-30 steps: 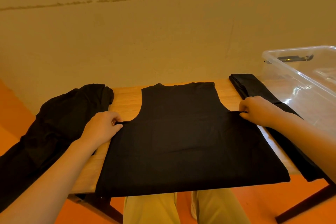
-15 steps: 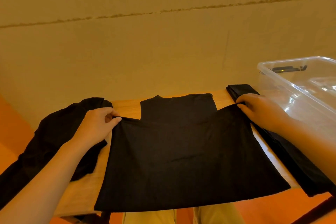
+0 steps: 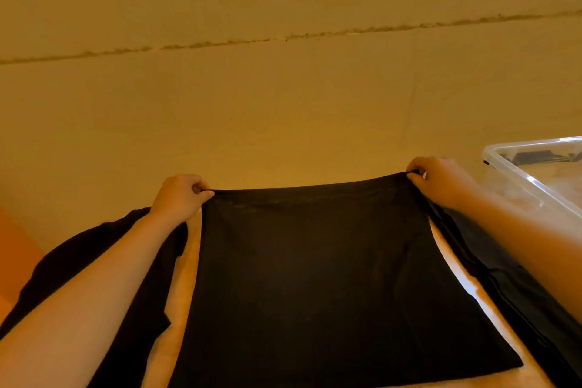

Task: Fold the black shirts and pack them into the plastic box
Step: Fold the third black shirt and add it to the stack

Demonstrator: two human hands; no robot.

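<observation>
Black shirt (image 3: 315, 277) pinched taut by left hand (image 3: 179, 198) and right hand (image 3: 441, 181) fingers | risk: uneven pull skews fold, hem slides off worktop (image 3: 185, 261)

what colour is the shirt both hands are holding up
Plain black, no pattern visible: the shirt in the head view.

A wooden desk (image 3: 185, 264) stands against a plain tan wall, its pale top showing only in narrow strips between dark cloth. A black shirt (image 3: 315, 277) lies spread across the middle, its near edge close to the desk's front. To the left, a heap of black fabric (image 3: 94, 264) drapes over the desk's side. To the right, a folded black garment (image 3: 516, 293) lies along the edge, with a clear plastic box (image 3: 532, 176) beyond it at the far right.
</observation>
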